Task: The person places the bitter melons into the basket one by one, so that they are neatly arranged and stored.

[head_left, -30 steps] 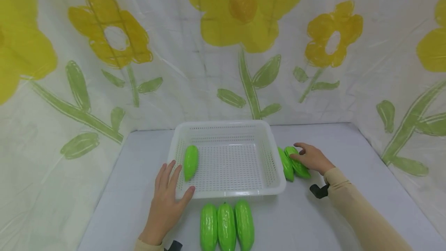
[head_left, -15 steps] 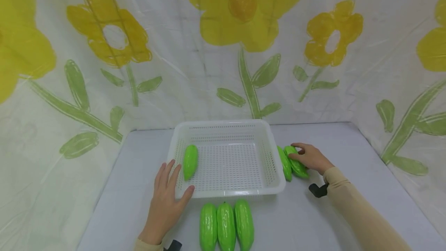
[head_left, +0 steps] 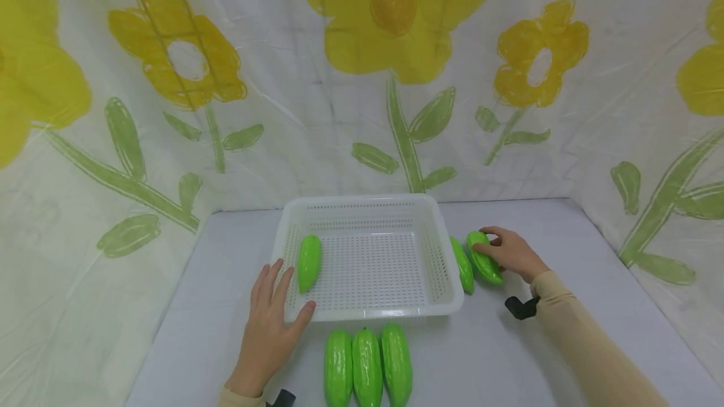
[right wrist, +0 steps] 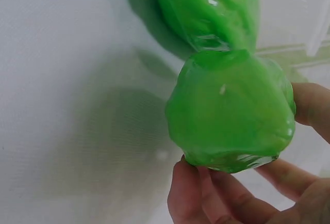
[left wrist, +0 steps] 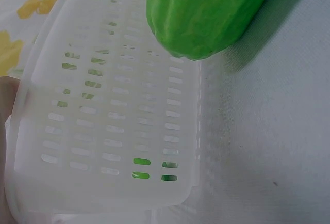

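My right hand point(head_left: 511, 253) grips a glossy green ridged gourd point(head_left: 484, 259) to the right of the white basket point(head_left: 370, 314). In the right wrist view fingers and thumb surround this gourd point(right wrist: 232, 113), and its shadow falls on the tabletop beside it. Another gourd point(head_left: 462, 265) lies against the basket's right side, partly hidden by the rim. My left hand point(head_left: 268, 325) rests with spread, fairly straight fingers at the basket's near left corner. Inside the basket, near its left wall, is one gourd point(head_left: 309, 264).
Three more gourds point(head_left: 367, 366) lie side by side in front of the basket; the end of one gourd point(left wrist: 206, 17) shows in the left wrist view. A white flower-printed curtain point(head_left: 317, 118) hangs behind and along both sides of the pale table point(head_left: 475, 357).
The right hand has moved slightly right and up with its gourd, opening a gap from the gourd beside the basket. The left hand and the basket have stayed in place.
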`<state>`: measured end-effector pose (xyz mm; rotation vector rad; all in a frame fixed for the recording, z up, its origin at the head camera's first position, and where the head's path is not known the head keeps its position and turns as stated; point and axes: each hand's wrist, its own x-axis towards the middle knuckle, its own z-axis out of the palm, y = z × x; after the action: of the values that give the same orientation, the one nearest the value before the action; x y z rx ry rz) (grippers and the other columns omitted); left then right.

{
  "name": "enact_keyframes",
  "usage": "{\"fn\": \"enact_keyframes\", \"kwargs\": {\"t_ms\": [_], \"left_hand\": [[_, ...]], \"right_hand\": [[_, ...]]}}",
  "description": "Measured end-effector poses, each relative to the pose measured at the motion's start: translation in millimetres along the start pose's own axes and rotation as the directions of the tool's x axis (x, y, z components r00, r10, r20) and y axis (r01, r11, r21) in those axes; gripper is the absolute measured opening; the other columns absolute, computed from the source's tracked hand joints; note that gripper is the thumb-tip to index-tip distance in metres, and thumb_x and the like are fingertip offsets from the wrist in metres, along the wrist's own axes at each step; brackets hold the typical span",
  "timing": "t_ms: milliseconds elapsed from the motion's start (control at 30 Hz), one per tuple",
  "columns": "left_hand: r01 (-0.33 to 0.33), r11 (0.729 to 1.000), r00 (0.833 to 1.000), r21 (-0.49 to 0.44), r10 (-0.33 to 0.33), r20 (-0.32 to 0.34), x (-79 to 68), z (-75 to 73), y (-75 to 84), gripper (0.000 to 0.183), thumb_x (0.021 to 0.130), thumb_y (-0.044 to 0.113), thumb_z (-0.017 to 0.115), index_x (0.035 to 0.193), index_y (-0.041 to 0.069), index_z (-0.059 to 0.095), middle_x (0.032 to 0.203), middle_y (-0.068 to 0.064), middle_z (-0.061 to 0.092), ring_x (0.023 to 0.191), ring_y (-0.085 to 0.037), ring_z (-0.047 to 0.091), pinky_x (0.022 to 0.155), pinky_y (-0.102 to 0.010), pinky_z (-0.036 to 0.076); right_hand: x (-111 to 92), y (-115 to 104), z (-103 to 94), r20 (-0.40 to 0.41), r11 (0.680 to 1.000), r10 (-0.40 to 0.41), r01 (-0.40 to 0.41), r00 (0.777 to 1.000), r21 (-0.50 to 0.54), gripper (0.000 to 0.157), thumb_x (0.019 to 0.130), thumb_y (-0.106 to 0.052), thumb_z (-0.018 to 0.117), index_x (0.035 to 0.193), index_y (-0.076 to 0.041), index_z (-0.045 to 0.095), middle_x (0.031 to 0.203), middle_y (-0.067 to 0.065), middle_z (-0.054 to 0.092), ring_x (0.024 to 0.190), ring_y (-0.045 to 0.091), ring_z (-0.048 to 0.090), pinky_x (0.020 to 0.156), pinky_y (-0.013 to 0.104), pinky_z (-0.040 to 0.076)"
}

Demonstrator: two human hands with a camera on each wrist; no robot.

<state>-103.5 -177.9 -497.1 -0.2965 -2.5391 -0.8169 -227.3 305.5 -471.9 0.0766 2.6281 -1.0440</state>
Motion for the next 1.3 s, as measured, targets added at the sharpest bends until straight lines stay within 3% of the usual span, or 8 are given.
{"fn": "enact_keyframes", "kwargs": {"t_ms": [900,1300], "left_hand": [[-0.04,0.999,0.999,-0.023,0.039,-0.027,5.8,1.2,0.9,0.074,0.09,0.03,0.077,0.15,-0.002,0.048,0.164,-0.021,0.036,0.154,-0.047,0.026,0.113,-0.075,0.033],[-0.018,1.0,1.0,-0.02,0.018,-0.013,0.1,-1.0,0.6,0.074,0.09,0.029,0.079,0.15,-0.002,0.048,0.164,-0.021,0.037,0.152,-0.049,0.027,0.11,-0.075,0.036]], "right_hand": [[-9.9,-17.5,-18.7,-0.026,0.999,-0.027,0.028,0.999,0.031,0.083,0.1,-0.054,0.063,0.16,-0.003,0.035,0.146,0.038,0.047,0.112,0.037,0.064,0.078,0.037,0.062],[-20.3,-28.8,-20.2,-0.018,0.994,-0.059,0.06,0.998,0.09,0.08,0.101,-0.05,0.064,0.159,-0.001,0.036,0.146,0.038,0.046,0.108,0.033,0.066,0.076,0.035,0.061]]}}
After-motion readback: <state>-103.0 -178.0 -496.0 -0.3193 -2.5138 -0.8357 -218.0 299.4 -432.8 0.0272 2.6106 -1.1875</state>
